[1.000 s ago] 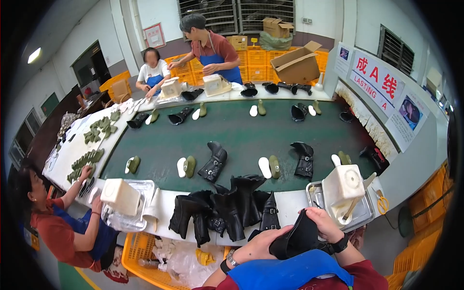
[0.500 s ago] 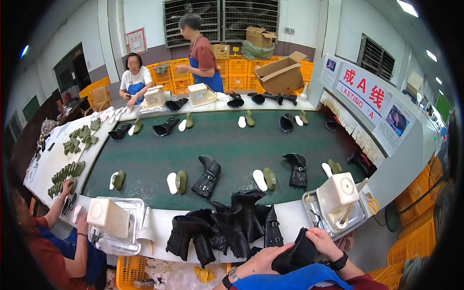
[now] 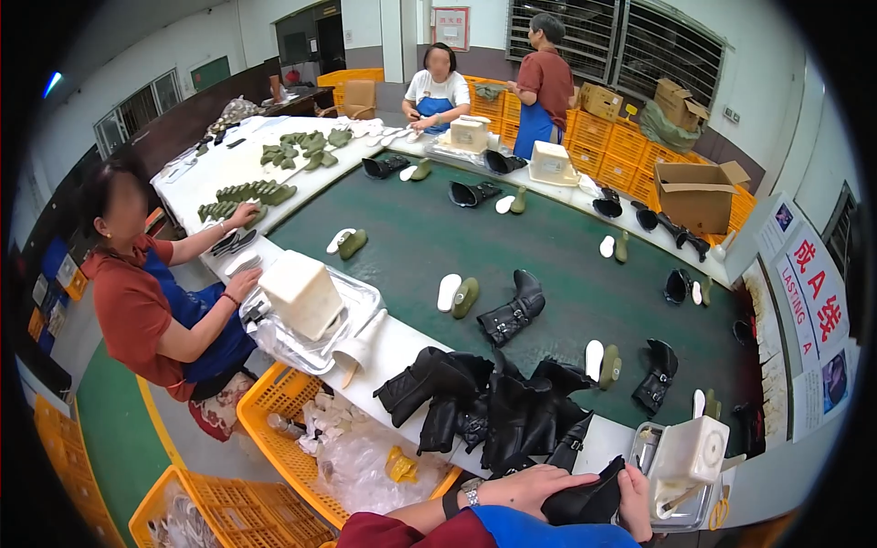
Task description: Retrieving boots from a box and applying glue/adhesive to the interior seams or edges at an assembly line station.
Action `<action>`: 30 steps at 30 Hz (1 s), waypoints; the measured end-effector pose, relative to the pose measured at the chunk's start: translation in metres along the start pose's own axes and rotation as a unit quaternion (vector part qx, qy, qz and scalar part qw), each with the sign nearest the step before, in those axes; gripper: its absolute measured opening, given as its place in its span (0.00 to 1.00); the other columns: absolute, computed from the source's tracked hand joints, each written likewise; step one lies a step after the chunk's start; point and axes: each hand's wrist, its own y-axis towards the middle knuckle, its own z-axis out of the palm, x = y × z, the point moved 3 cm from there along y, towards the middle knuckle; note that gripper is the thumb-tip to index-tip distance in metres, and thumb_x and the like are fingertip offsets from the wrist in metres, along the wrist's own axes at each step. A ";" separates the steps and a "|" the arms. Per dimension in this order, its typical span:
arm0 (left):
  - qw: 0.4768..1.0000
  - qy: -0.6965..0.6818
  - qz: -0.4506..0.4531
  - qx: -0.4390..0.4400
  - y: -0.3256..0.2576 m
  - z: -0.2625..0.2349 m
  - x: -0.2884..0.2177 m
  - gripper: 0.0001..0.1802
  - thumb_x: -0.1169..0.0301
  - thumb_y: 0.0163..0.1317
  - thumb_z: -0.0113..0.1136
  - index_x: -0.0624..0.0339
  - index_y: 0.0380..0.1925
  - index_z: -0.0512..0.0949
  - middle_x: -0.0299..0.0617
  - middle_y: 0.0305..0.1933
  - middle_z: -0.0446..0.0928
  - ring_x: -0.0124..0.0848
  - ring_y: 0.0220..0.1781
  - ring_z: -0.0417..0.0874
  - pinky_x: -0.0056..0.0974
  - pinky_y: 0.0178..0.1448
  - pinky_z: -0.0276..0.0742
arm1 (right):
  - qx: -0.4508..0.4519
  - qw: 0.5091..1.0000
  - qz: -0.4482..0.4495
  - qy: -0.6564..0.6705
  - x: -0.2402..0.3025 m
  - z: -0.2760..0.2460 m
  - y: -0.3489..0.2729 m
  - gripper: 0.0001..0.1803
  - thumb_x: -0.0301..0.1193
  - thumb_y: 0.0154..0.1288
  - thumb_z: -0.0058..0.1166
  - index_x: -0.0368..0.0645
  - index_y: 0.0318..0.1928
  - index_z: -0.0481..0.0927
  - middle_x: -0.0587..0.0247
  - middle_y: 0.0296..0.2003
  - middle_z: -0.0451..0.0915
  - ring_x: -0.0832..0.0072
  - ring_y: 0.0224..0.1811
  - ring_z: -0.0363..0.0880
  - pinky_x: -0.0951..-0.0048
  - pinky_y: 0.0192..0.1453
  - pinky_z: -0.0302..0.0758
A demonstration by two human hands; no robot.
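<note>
Holding a black boot piece [image 3: 585, 501] low by the bench [image 3: 402, 342], with left hand [image 3: 525, 486] and right hand [image 3: 637, 500] fingers wrapped on it. Beside a pile of black boots [image 3: 484, 406] and a white box [image 3: 687, 454].

A green conveyor belt [image 3: 548, 265] carries black boots [image 3: 513, 310], with yellow crates [image 3: 301, 429] beside it.

- Green belt surface [image 3: 548, 265] with white rim [image 3: 393, 342].
- Black boots [image 3: 512, 310] and pale soles with olive lasts [image 3: 457, 294] spaced along it.
- Heap of black boots [image 3: 484, 402] on the near rim.
</note>
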 end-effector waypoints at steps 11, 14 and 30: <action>0.996 0.050 -0.011 0.073 0.067 0.066 -0.023 0.54 0.73 0.37 0.68 0.52 0.68 0.53 0.48 0.47 0.73 0.46 0.48 0.72 0.42 0.56 0.65 | -0.060 0.998 -0.018 0.005 -0.032 -0.105 -0.030 0.18 0.32 0.71 0.42 0.34 0.55 0.70 0.72 0.24 0.74 0.87 0.23 0.69 0.86 0.26 0.66; 0.991 0.087 -0.013 0.099 0.091 0.079 -0.027 0.54 0.74 0.35 0.67 0.54 0.68 0.54 0.49 0.47 0.73 0.47 0.48 0.72 0.43 0.55 0.65 | -0.150 0.988 -0.038 0.025 -0.043 -0.153 -0.044 0.16 0.33 0.70 0.44 0.36 0.52 0.72 0.74 0.17 0.67 0.89 0.15 0.61 0.86 0.17 0.56; 0.985 -0.019 -0.159 -0.064 0.159 0.096 0.010 0.43 0.72 0.32 0.77 0.68 0.51 0.66 0.47 0.48 0.75 0.35 0.50 0.77 0.38 0.54 0.72 | -0.268 0.908 -0.016 -0.321 -0.092 -0.300 -0.067 0.23 0.42 0.50 0.65 0.41 0.43 0.81 0.59 0.25 0.80 0.65 0.28 0.79 0.68 0.34 0.73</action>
